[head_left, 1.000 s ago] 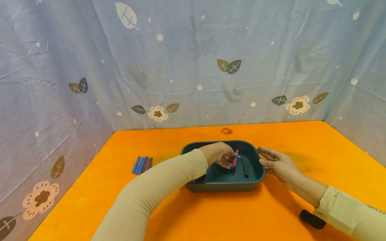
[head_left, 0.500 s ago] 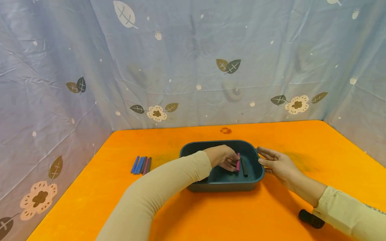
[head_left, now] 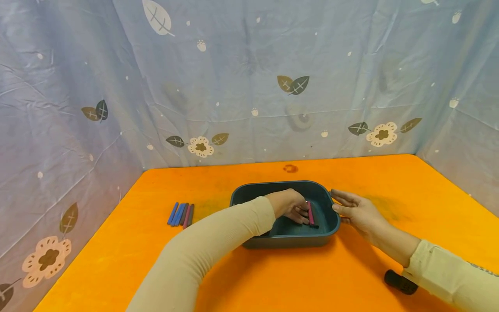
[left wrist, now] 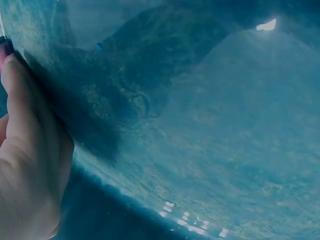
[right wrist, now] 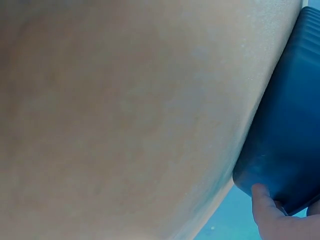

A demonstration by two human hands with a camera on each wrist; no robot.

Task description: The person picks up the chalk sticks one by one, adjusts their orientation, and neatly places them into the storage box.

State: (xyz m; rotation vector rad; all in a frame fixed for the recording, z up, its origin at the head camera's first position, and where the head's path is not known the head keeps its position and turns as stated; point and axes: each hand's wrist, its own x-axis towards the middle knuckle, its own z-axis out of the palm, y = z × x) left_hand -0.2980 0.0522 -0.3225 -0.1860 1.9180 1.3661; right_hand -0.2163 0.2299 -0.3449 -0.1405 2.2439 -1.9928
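Observation:
A dark blue-green tub with rounded corners sits on the orange table. My left hand reaches down into it, thumb and fingers pinching a slim magenta stick. Right beside it on the tub floor lies a black stick, largely covered by the magenta one. At the left edge of the left wrist view, only a short bit of the magenta stick shows past the fingertips. My right hand holds the tub's right end, thumb at the rim and fingers against the outer wall.
Several blue, dark and reddish sticks lie side by side on the table left of the tub. A black cylindrical object lies by the right sleeve. Patterned curtains close off the back and sides.
My left hand has moved slightly right and lowered the magenta stick down against the black one in the tub. The right hand has stayed at the tub's end.

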